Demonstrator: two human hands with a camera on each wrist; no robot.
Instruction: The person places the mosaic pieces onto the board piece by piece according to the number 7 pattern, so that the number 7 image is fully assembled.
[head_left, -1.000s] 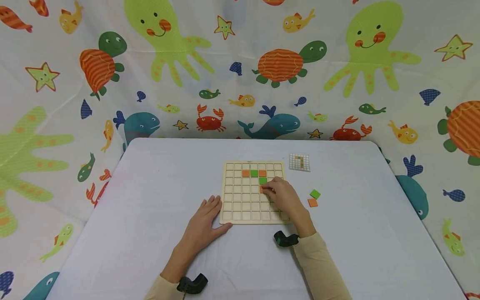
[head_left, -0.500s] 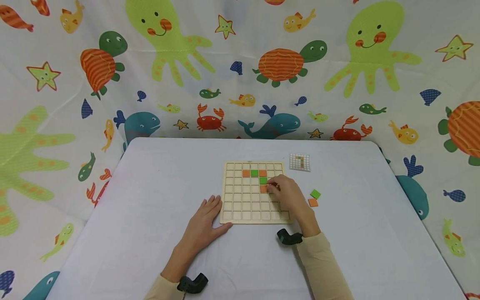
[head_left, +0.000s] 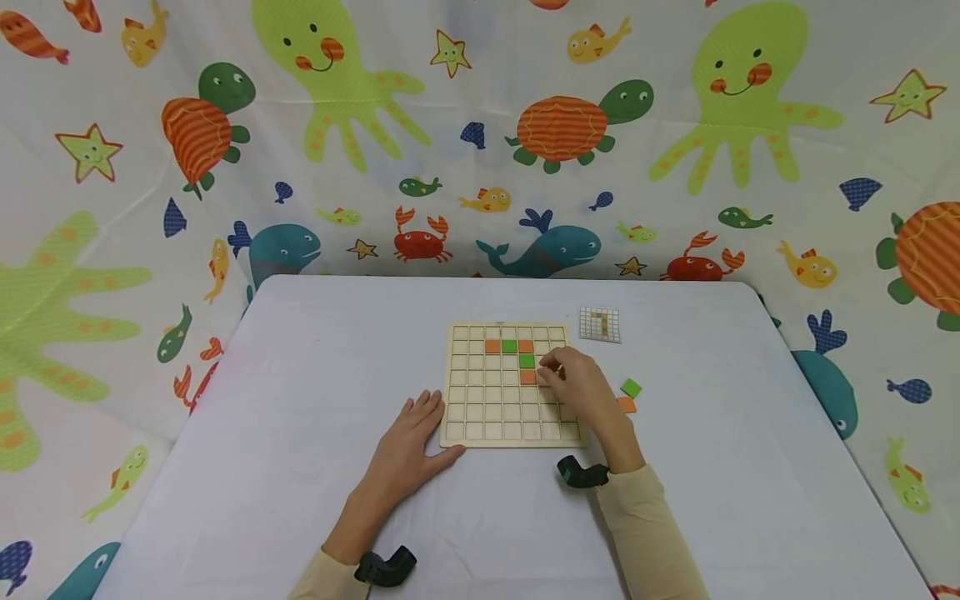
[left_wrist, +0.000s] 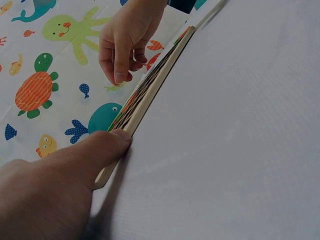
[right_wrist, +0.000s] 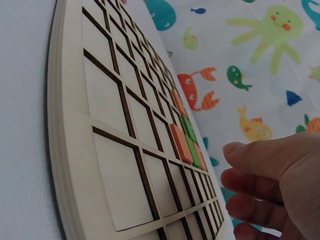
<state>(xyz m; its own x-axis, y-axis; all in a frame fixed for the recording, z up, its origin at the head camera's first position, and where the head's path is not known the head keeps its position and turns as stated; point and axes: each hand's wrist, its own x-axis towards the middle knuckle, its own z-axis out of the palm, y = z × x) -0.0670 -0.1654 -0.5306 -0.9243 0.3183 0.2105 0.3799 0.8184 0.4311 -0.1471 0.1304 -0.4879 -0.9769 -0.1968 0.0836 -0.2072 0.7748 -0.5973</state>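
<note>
A wooden grid board [head_left: 491, 411] lies on the table, with several orange and green square tiles set in its cells. They form a short row near the top, with a green tile [head_left: 527, 361] and an orange tile [head_left: 528, 377] running down below its right end. My left hand [head_left: 408, 446] rests against the board's lower left edge, the thumb at its near corner. My right hand [head_left: 583, 383] is over the board's right side, just right of the lowest orange tile. In the right wrist view its fingers [right_wrist: 247, 205] are loosely curled and hold nothing.
Right of the board lie a loose green tile [head_left: 631, 388] and a loose orange tile [head_left: 627, 405], partly behind my right wrist. A small printed pattern card [head_left: 599, 325] is by the board's upper right corner. A patterned curtain [head_left: 480, 100] hangs behind the white-covered table [head_left: 300, 375].
My right hand has let go of the lowest orange tile and drawn back slightly right, leaving that tile in its cell in full view. My left hand has stayed at the board's edge.
</note>
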